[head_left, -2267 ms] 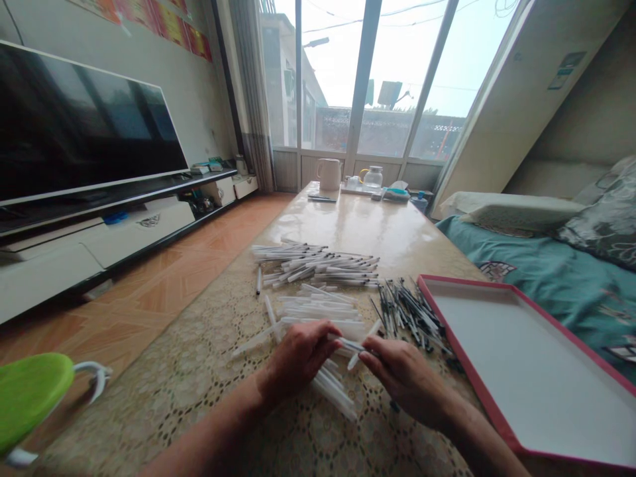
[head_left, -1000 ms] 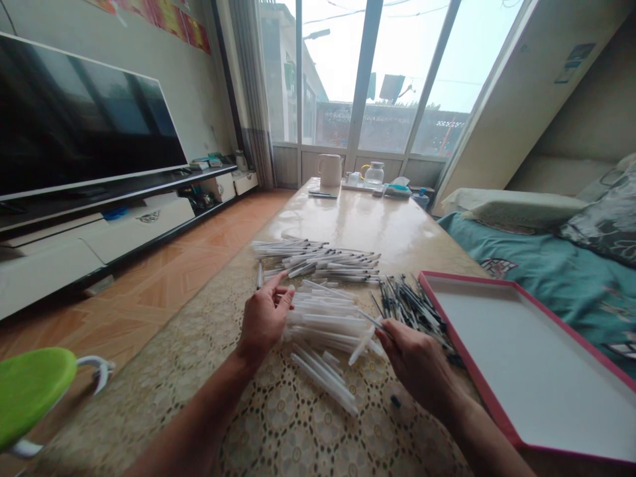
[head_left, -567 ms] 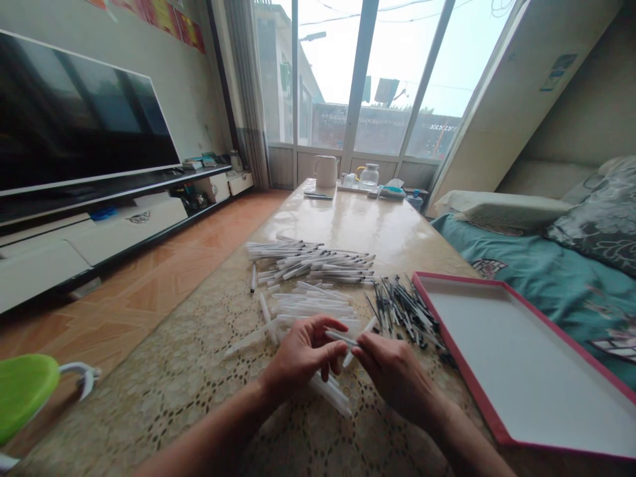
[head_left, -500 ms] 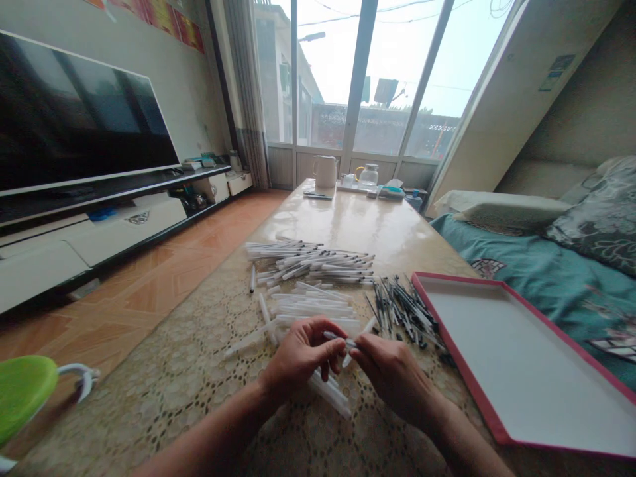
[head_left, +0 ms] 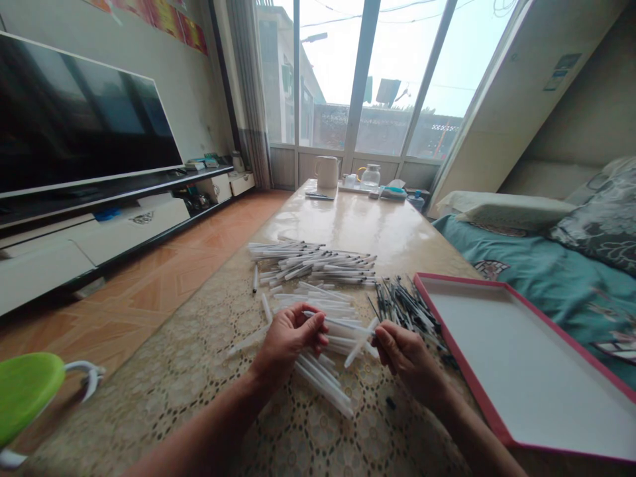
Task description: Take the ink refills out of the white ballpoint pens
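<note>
A slim white pen [head_left: 342, 322] stretches between my two hands above the table. My left hand [head_left: 291, 341] is closed around its left end, thumb against the fingers. The fingers of my right hand [head_left: 405, 351] pinch the dark right end. Under and behind my hands lie several translucent white pen barrels [head_left: 322, 384], one of them slanting just left of my right fingertips. Farther back is a heap of white pens with dark tips [head_left: 318, 262]. Thin black refills [head_left: 405, 308] are piled beyond my right hand. A small dark piece [head_left: 391, 402] lies below that hand.
A shallow pink-rimmed box lid [head_left: 470, 377] sits at the right table edge. A jug [head_left: 326, 172], a glass pitcher [head_left: 370, 176] and a tissue pack [head_left: 393, 191] stand at the far end. A green stool [head_left: 30, 394] is at the lower left, a bed or sofa [head_left: 536, 265] at right.
My hands have drawn apart, the left moving left and the right moving right, so more of the pen shows between them. The small dark piece on the table has come into sight.
</note>
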Available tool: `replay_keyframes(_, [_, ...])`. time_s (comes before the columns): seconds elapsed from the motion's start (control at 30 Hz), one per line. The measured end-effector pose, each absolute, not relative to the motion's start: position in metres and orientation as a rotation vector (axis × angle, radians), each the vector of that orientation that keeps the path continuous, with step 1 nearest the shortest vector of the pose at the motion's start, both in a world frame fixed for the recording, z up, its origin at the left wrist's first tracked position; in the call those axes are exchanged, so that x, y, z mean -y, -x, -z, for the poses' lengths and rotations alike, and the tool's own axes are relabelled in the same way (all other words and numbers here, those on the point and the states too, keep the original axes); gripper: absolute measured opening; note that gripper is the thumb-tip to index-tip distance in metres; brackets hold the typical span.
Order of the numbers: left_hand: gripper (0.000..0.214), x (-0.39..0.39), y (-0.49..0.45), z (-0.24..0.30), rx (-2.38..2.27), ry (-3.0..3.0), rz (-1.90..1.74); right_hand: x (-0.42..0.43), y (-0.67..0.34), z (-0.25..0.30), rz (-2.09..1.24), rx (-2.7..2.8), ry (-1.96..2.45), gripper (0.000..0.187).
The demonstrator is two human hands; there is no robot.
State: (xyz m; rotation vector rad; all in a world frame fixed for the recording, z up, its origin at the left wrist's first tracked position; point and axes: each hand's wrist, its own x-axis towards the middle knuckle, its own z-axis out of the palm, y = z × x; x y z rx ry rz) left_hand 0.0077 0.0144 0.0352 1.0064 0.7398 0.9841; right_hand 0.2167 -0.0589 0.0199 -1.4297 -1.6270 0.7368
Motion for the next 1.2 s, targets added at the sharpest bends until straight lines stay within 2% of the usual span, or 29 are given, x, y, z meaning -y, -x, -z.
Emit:
replay_keyframes(0.53, [0.038,-0.0128,-0.0091,-0.0377,-0.795,-0.865,-0.942,0.06,-0.2087,-0.0264,-0.827,1.42,1.302,0.03])
replay_keyframes(0.77, [0.036,-0.0131,-0.0086,-0.0363,-0.773,-0.915,-0.947,0.0564,-0.2146,-0.0193,-0.787,1.496,1.402,0.044])
replay_keyframes(1.03, [0.037,-0.0134,-0.0088,-0.0368,-0.787,-0.915,-0.96,0.057,-0.2142,-0.026,-0.766,1.519,1.373,0.024])
replay_keyframes(1.1, [0.037,-0.0136,-0.0088,-0.0362,-0.793,-0.924,-0.96,0.0564,-0.2144,-0.0249,-0.748,1.538,1.389,0.026])
replay_keyframes(1.2, [0.036,-0.014,-0.0089,-0.0354,-0.794,-0.937,-0.953,0.0564,-0.2155,-0.0211,-0.726,1.583,1.431,0.037])
